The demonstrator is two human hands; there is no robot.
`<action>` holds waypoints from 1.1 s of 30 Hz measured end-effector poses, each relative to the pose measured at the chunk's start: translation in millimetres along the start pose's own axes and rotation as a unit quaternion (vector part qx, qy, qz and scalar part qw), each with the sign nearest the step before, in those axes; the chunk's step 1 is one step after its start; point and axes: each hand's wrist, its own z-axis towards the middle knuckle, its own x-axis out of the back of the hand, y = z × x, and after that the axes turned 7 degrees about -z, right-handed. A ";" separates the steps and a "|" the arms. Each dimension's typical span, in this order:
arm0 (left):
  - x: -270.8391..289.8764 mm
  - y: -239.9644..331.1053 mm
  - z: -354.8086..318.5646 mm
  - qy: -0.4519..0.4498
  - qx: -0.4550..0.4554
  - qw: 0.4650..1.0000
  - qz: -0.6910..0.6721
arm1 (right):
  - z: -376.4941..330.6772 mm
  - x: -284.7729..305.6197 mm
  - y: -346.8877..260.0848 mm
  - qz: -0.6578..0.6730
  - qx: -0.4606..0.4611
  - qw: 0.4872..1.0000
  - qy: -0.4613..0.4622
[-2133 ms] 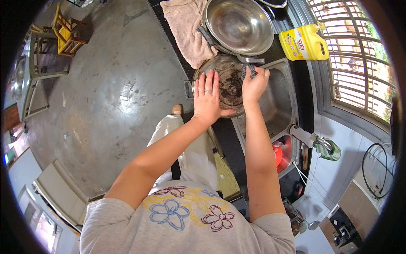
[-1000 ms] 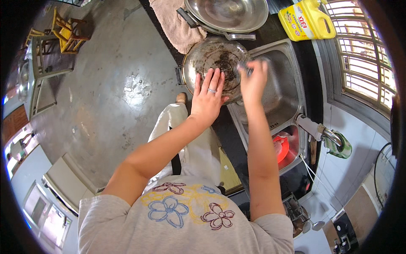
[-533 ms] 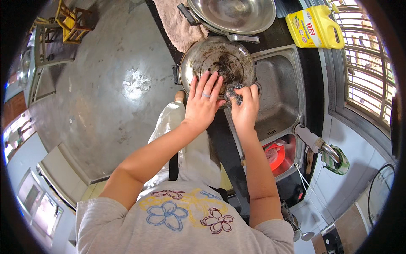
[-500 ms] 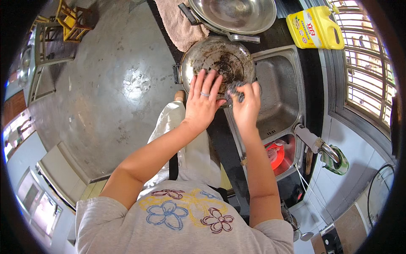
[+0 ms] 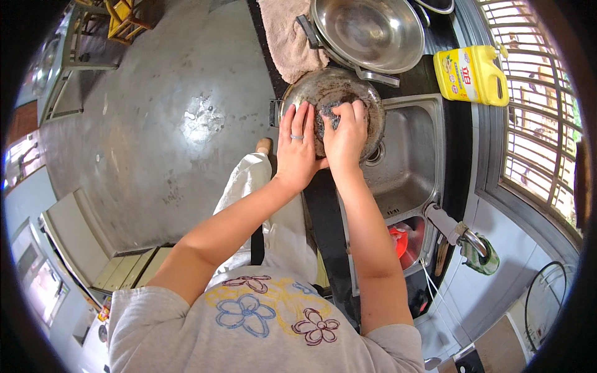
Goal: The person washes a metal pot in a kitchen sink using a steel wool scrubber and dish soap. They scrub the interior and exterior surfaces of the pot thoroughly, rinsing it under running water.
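Head view shows the left hand [image 5: 296, 154] lying flat with fingers spread open on the near rim of a dirty round pan [image 5: 333, 99], which leans over the edge of the steel sink [image 5: 410, 161]. Just right of these fingers, the right hand [image 5: 343, 140] has its fingers curled closed around a grey steel scrubber [image 5: 328, 115], pressed inside the pan. Beyond the fingertips stands a clean steel wok [image 5: 370, 31], and further right a yellow bottle [image 5: 469, 74].
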 end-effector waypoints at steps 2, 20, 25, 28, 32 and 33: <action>3.0 3.5 -1.0 -0.004 0.007 1.000 -0.022 | 12.4 3.8 15.5 -0.030 -0.039 0.998 0.029; 5.8 -4.0 -0.8 0.008 0.001 0.996 -0.090 | 21.3 3.6 21.7 -0.055 -0.039 0.997 0.034; 21.0 -29.2 5.7 -0.008 -0.053 0.990 -0.132 | 10.3 14.8 23.7 -0.011 0.000 1.000 0.000; 23.3 -32.2 5.2 -0.010 -0.026 0.990 -0.140 | -39.4 26.6 9.7 0.005 -0.006 0.996 -0.093; 18.4 -29.5 10.1 0.003 -0.025 0.990 -0.139 | 0.1 5.9 12.2 0.010 0.007 1.000 -0.023; 17.3 -28.9 10.1 0.010 -0.031 0.990 -0.139 | 17.6 1.1 7.0 0.010 0.017 1.000 0.004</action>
